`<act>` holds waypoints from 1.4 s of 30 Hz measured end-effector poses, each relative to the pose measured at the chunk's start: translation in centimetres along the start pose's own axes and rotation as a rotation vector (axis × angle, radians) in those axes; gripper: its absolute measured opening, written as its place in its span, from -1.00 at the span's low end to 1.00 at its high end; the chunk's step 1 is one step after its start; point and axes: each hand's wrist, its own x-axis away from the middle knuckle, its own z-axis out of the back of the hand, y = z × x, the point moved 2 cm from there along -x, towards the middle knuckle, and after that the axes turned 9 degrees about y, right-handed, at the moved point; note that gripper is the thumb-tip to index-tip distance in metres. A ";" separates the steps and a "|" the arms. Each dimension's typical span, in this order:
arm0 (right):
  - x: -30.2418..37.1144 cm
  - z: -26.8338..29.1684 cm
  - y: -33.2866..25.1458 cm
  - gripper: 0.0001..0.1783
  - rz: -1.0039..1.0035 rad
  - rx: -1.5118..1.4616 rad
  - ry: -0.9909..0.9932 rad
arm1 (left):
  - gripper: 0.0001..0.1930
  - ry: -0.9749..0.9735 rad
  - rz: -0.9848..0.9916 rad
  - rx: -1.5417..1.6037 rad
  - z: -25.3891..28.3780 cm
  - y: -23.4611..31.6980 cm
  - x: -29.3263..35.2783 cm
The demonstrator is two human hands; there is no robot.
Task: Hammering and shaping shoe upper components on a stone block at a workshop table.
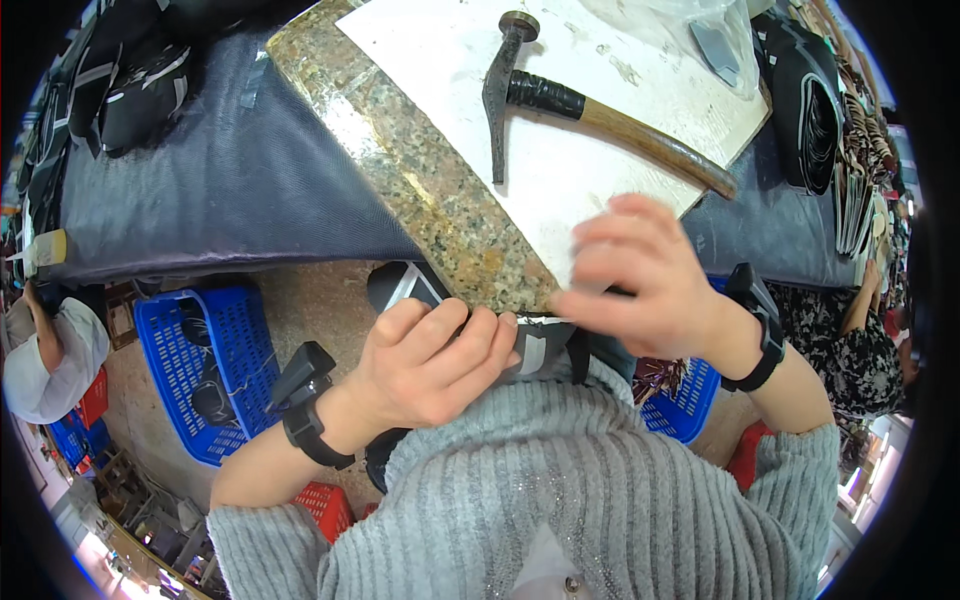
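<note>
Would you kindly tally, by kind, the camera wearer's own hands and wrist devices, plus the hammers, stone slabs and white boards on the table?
Hands: 2
Wrist devices: 2
Hammer: 1
Stone slab: 1
White board: 1
Total: 7

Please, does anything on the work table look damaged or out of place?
Mildly: the white board is scuffed and dark-specked, so it looks worn. The hammer lies aslant on it, its handle end poking past the board's edge.

The dark table (230,190) carries a speckled slab (425,185), on which a white board (430,70) bears a hammer (556,98).
</note>
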 end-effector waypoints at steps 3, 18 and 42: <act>-2.0 1.1 2.0 -0.61 -0.143 0.093 0.217 | -0.71 -0.006 0.009 -0.027 0.2 0.3 0.0; -0.9 5.2 -1.9 -0.71 -0.383 0.030 -0.279 | -0.76 0.038 0.016 0.050 -0.1 0.0 -0.3; 0.0 4.1 -3.9 -0.64 -0.454 0.080 -0.479 | -0.72 0.108 0.087 0.203 -0.6 -0.3 0.3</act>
